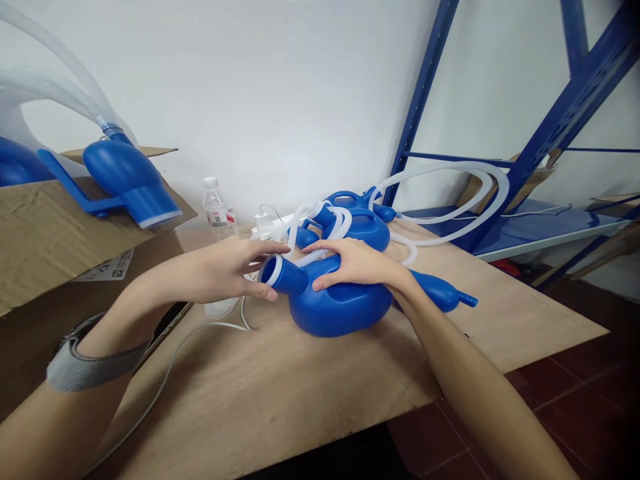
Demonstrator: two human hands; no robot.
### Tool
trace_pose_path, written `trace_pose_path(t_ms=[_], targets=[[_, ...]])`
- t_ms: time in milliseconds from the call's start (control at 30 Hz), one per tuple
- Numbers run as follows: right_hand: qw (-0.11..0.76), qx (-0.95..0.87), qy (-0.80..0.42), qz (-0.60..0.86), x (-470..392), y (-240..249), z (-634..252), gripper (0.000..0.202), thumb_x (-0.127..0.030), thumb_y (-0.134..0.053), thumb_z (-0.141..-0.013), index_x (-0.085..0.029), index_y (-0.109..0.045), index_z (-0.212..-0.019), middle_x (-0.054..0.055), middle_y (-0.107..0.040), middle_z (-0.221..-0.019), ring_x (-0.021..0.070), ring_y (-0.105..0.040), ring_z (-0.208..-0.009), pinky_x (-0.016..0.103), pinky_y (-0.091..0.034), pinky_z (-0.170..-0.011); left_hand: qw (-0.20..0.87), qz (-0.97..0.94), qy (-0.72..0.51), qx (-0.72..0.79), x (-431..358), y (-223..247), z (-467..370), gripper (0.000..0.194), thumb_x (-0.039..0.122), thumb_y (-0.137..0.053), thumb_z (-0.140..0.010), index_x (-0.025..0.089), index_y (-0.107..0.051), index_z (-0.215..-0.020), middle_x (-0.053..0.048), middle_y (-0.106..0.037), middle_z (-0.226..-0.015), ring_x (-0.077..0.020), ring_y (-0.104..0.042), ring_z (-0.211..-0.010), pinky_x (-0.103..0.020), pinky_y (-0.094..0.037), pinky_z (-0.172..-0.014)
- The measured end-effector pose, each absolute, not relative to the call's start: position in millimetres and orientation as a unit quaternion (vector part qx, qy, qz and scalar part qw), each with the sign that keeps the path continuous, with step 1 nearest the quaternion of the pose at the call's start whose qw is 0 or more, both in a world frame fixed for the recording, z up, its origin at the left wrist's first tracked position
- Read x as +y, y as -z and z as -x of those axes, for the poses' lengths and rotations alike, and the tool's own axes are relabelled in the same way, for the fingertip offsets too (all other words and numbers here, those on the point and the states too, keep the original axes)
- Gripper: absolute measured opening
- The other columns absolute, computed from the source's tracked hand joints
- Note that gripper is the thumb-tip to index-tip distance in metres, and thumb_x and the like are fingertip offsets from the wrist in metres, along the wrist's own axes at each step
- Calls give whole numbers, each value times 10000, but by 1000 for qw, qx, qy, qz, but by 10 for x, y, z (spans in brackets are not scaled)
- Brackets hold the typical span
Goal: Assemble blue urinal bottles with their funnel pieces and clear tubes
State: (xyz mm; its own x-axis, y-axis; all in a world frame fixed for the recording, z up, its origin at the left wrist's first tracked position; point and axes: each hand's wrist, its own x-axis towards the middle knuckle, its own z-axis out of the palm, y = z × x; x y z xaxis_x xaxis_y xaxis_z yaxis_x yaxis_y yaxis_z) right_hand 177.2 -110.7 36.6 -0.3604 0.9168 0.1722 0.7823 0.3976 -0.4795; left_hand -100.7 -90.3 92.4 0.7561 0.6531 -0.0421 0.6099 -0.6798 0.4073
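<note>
A rounded blue plastic bottle [345, 313] with a short, white-rimmed neck is set on the light wooden bench [280, 393], between its near and wall-side edges, the neck turned toward the left edge. The top of the bottle is clasped by the right hand [353, 262], thumb laid on its front. The neck's mouth is straddled by the left hand [247, 267], thumb and fingers parted; whether they are pressed tight cannot be told. Toward the back edge, translucent white plastic tubing [430, 241] is looped and a clear, red-labelled plastic drink bottle [220, 215] is stood.
</note>
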Motion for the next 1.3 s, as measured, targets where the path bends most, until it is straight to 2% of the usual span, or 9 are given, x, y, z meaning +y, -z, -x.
trace_pose_path(t_ms=[67, 200, 367, 500, 800, 1000, 1167, 1233, 1300], targets=[[208, -809, -163, 525, -1110, -361, -1776, 800, -690, -843, -697, -382, -658, -1412, 13, -705, -1400, 340, -658, -1280, 478, -485, -1106, 221, -906, -81, 351, -882, -911, 1001, 752, 622, -775, -754, 240, -605, -1379, -114, -682, -1333, -291, -684, -1120, -383, -562, -911], [212, -806, -165, 528, -1112, -352, -1782, 806, -711, -835, -694, -387, -656, -1411, 6, -740, -1339, 336, -686, -1238, 472, -506, -1078, 178, -906, -88, 374, -919, -944, 947, 636, 642, -827, -665, 214, -692, -1116, -98, -752, -1120, -311, -711, -1027, -412, -570, -888], [213, -806, -161, 528, -1109, -354, -1770, 807, -729, -829, -690, -383, -663, -1399, 7, -745, -1328, 340, -694, -1223, 469, -521, -1055, 129, -902, -81, 403, -1002, -986, 903, 577, 616, -834, -670, 202, -731, -1058, -85, -777, -995, -305, -742, -921, -376, -559, -805], [202, -810, -163, 526, -1113, -386, -1743, 786, -735, -824, -695, -376, -680, -1379, 11, -751, -1310, 343, -697, -1217, 466, -526, -1046, 134, -902, -90, 400, -982, -974, 882, 571, 641, -853, -631, 202, -726, -974, -69, -784, -952, -293, -745, -882, -355, -563, -764], [209, -819, -169, 507, -1101, -401, -1730, 745, -732, -815, -708, -372, -703, -1350, 1, -717, -1378, 345, -651, -1285, 473, -485, -1096, 164, -893, -127, 399, -954, -904, 907, 601, 619, -881, -621, 248, -766, -1079, -60, -801, -997, -326, -752, -961, -383, -591, -790], [206, -817, -173, 510, -1061, -379, -1769, 778, -718, -837, -686, -373, -686, -1367, 6, -709, -1388, 344, -655, -1277, 477, -505, -1078, 154, -895, -95, 408, -932, -940, 938, 726, 626, -902, -592, 236, -771, -1189, -82, -807, -1032, -336, -760, -949, -402, -603, -812], [213, -808, -166, 524, -1081, -371, -1769, 769, -696, -848, -687, -372, -689, -1366, 11, -705, -1390, 343, -652, -1276, 484, -501, -1091, 212, -902, -49, 373, -980, -947, 1029, 704, 415, -833, -744, 270, -658, -1411, -42, -799, -1121, -288, -750, -1004, -357, -597, -838], [213, -804, -170, 529, -1087, -371, -1767, 782, -698, -853, -679, -381, -684, -1373, 6, -713, -1376, 344, -649, -1282, 492, -497, -1099, 160, -914, -49, 370, -1013, -939, 1021, 629, 321, -792, -778, 254, -671, -1391, -52, -803, -1043, -271, -753, -937, -343, -583, -798], [211, -803, -174, 529, -1088, -372, -1763, 789, -704, -854, -673, -385, -682, -1374, 6, -717, -1367, 345, -645, -1287, 495, -498, -1100, 78, -927, -52, 363, -1027, -928, 989, 506, 272, -793, -773, 239, -739, -1275, -54, -788, -899, -268, -742, -853, -337, -550, -748]])
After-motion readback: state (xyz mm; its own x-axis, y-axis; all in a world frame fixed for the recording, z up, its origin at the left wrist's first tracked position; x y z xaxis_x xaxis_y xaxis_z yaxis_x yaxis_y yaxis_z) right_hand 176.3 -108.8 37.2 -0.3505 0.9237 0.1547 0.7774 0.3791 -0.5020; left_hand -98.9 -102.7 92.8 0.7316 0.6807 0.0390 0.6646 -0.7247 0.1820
